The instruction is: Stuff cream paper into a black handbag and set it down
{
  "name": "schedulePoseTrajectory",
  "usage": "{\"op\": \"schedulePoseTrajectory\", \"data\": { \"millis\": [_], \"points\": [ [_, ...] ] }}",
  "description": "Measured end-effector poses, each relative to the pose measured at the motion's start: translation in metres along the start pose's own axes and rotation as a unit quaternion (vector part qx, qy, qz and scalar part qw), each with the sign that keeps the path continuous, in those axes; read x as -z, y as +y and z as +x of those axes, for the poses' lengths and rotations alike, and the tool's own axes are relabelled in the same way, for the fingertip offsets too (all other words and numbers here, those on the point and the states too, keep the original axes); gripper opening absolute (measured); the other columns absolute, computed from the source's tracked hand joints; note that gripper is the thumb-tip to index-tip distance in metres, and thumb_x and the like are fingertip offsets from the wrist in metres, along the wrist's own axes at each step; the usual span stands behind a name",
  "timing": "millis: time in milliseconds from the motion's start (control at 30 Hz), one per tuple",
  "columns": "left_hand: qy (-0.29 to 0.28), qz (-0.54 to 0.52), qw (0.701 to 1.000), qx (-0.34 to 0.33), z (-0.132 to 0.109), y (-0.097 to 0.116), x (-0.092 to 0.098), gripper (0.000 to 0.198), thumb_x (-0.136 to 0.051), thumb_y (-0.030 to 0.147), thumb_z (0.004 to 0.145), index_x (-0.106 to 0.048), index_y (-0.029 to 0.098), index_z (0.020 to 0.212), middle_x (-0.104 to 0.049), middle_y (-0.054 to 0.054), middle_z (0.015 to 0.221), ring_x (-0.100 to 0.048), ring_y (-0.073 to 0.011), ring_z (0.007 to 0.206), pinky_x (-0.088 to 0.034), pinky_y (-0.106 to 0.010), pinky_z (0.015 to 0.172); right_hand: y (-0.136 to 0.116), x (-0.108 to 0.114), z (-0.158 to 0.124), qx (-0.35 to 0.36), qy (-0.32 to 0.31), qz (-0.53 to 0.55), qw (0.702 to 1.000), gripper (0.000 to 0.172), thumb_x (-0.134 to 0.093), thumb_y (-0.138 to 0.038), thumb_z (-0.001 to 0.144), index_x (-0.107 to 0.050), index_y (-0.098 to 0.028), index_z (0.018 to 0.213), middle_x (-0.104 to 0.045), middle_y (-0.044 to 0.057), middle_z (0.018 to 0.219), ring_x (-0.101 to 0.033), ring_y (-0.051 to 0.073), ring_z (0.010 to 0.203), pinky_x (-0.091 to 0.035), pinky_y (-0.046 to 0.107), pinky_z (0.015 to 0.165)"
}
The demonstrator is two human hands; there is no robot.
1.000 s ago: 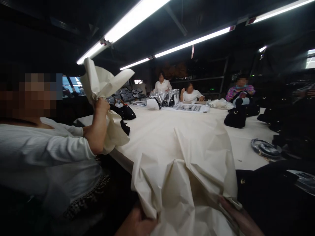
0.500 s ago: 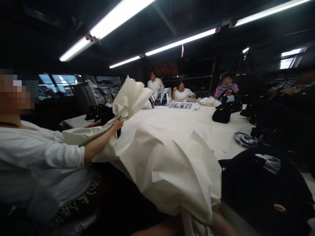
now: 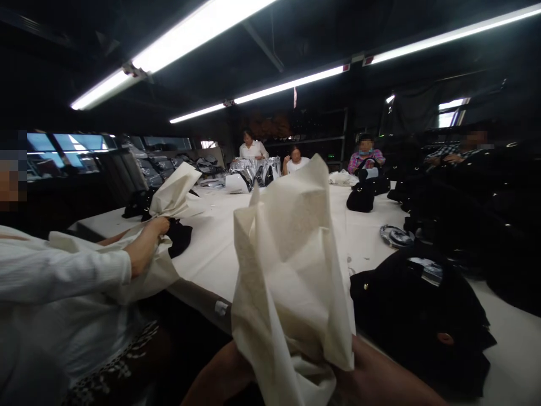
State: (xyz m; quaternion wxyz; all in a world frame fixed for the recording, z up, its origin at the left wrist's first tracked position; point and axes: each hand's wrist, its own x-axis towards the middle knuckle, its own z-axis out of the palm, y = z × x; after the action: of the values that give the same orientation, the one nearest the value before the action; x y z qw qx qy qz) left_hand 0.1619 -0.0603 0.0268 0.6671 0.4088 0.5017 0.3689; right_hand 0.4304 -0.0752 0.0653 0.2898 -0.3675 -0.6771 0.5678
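Note:
A crumpled sheet of cream paper (image 3: 291, 248) stands upright in front of me, gathered into folds at its lower end. My left hand (image 3: 230, 366) grips it low on the left, and my right hand (image 3: 366, 363) holds it low on the right. Most of my fingers are hidden behind the folds. To the right of the paper, a black bag (image 3: 409, 316) with metal eyelets lies on the white-topped table (image 3: 211, 248), with a clear plastic piece on it.
At left, a co-worker's hand (image 3: 158, 225) grips another cream sheet (image 3: 175, 189) beside a black item. Several people sit or stand across the table. A coiled item in clear plastic (image 3: 396, 235), a small black bag (image 3: 360, 194) and silver-wrapped bags (image 3: 243, 175) stand farther back.
The paper in my hands has swung more upright and narrowed into a bunch. The co-worker's sheet has lowered and moved left. My view has turned slightly right.

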Motion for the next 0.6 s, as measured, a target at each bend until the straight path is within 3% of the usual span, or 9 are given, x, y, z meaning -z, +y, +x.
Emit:
{"op": "schedulePoseTrajectory", "data": {
  "millis": [67,167,267,367,433,533,600],
  "points": [
    [-0.017,0.069,0.997,0.003,-0.002,0.005,0.002,0.025,-0.090,0.019,0.046,-0.069,0.016,0.059,-0.069,-0.006,0.064,-0.070,-0.0330,0.081,-0.057,-0.040,0.073,-0.008,-0.006,-0.001,-0.014,-0.067,-0.013,0.998,0.050,-0.066,-0.035,0.082,-0.064,-0.019,0.130,-0.066,0.009,0.128,-0.060,0.031,0.119,-0.046,0.039,0.105],
    [-0.057,0.161,0.985,-0.018,-0.006,0.012,-0.005,0.032,-0.086,0.008,0.040,-0.072,0.018,0.068,-0.071,-0.003,0.070,-0.068,-0.0352,0.094,-0.057,-0.042,0.081,-0.006,-0.004,-0.007,-0.025,-0.140,-0.045,0.989,0.050,-0.065,-0.031,0.078,-0.068,-0.018,0.126,-0.064,0.010,0.131,-0.058,0.035,0.122,-0.043,0.041,0.107],
    [-0.083,0.080,0.993,-0.038,-0.001,0.004,-0.031,0.043,-0.087,0.011,0.040,-0.073,0.017,0.081,-0.074,-0.005,0.080,-0.067,-0.0348,0.098,-0.055,-0.046,0.089,-0.002,-0.002,-0.015,-0.062,-0.150,-0.082,0.983,0.047,-0.062,-0.029,0.075,-0.072,-0.016,0.119,-0.065,0.012,0.128,-0.056,0.039,0.123,-0.041,0.046,0.107],
    [-0.089,-0.088,0.992,-0.005,0.008,-0.015,-0.065,0.047,-0.086,0.019,0.052,-0.072,0.013,0.096,-0.075,-0.010,0.094,-0.068,-0.0330,0.102,-0.055,-0.044,0.091,-0.004,-0.010,-0.025,-0.070,-0.088,-0.087,0.990,0.036,-0.067,-0.029,0.074,-0.076,-0.020,0.108,-0.070,0.008,0.117,-0.061,0.032,0.113,-0.041,0.040,0.108],
    [-0.029,-0.155,0.987,0.015,0.011,-0.023,-0.079,0.044,-0.084,0.022,0.057,-0.070,0.014,0.098,-0.075,-0.009,0.097,-0.070,-0.0303,0.098,-0.058,-0.038,0.083,-0.002,-0.017,-0.033,-0.076,-0.025,-0.061,0.995,0.033,-0.070,-0.027,0.075,-0.076,-0.023,0.107,-0.072,0.004,0.109,-0.063,0.028,0.105,-0.045,0.034,0.103],
    [0.060,-0.211,0.976,0.000,0.017,-0.020,-0.077,0.044,-0.088,0.021,0.048,-0.070,0.015,0.088,-0.076,-0.005,0.087,-0.072,-0.0257,0.084,-0.059,-0.029,0.071,0.012,-0.019,-0.049,-0.046,0.057,-0.024,0.997,0.043,-0.071,-0.020,0.074,-0.070,-0.024,0.117,-0.071,0.001,0.106,-0.065,0.025,0.097,-0.051,0.028,0.088],
    [0.091,-0.242,0.966,-0.011,0.020,-0.007,-0.069,0.044,-0.090,0.020,0.042,-0.069,0.016,0.080,-0.075,-0.002,0.078,-0.072,-0.0233,0.077,-0.059,-0.027,0.066,0.026,-0.011,-0.065,-0.017,0.105,-0.049,0.993,0.039,-0.068,-0.014,0.073,-0.072,-0.021,0.111,-0.070,0.001,0.102,-0.064,0.024,0.095,-0.051,0.025,0.083]
  ]
}}
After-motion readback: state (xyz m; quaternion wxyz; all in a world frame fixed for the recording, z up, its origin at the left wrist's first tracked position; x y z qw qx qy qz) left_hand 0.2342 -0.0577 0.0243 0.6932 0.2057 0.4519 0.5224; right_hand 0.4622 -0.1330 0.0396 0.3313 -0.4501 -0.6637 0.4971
